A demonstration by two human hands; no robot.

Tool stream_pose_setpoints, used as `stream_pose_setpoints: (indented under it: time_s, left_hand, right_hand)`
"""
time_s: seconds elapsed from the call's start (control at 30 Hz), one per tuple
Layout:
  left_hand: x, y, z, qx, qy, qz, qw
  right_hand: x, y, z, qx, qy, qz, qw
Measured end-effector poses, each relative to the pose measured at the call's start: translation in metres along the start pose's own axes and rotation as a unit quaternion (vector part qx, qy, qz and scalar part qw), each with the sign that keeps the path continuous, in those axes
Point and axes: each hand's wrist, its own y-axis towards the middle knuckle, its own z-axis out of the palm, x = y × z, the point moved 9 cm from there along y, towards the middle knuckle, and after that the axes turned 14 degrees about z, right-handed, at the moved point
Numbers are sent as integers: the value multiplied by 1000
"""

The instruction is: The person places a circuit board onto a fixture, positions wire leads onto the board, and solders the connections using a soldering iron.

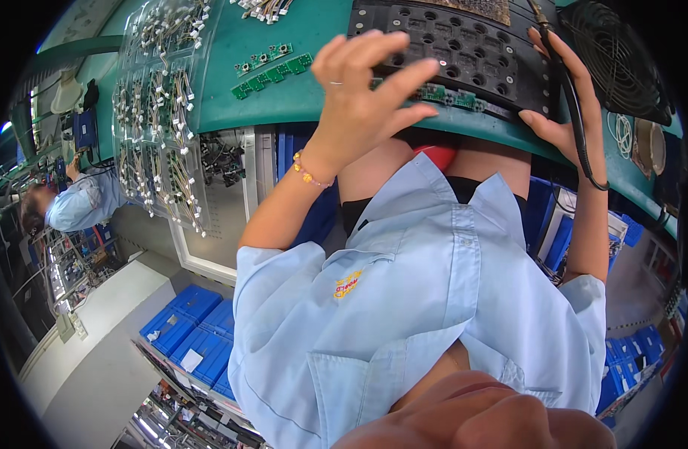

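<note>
My left hand (pixel 366 93) is open with spread fingers, raised over the near left side of a black fixture block (pixel 464 56) with rows of round recesses. Along the block's near edge lies a strip of green circuit boards (pixel 452 97), partly hidden behind my left fingers. My right hand (pixel 576 112) curves at the block's right side, thumb near its front corner. A black corded tool (pixel 564 71), slim like a soldering iron, lies in that hand; its tip is not clear. Its cord loops over my wrist.
Two green circuit board strips (pixel 273 76) lie left on the green bench (pixel 232 105). Clear trays (pixel 161 105) hold several wired connectors. A black fan (pixel 613 56) stands at the far right. Blue bins (pixel 183 318) sit lower left; another person (pixel 90 198) is at the left.
</note>
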Motion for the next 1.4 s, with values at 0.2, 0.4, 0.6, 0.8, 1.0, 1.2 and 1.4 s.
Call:
stream_pose_setpoints:
  time_s: [0.2,0.4,0.6,0.8,1.0,1.2,1.4]
  left_hand:
    - [19,-17,-2,4,10,-57,998]
    - [11,-26,-4,-27,-20,-13,999]
    - [11,-23,-7,-5,-1,-9,1000]
    - [4,-11,-13,19,35,22,999]
    - [11,25,-15,98,51,-44,993]
    - [18,15,-6,88,59,-55,993]
    - [21,-7,-17,7,50,-36,998]
  right_hand:
    - [2,-1,4,-12,-28,-26,999]
    - [-2,2,2,-18,-1,-13,1000]
    - [3,10,-6,-9,-19,6,1000]
    - [3,15,-9,-9,-33,-5,999]
    - [-2,12,-9,-11,-39,2,999]
    - [-80,17,-38,-97,252,118,956]
    - [-31,11,-18,-38,262,75,961]
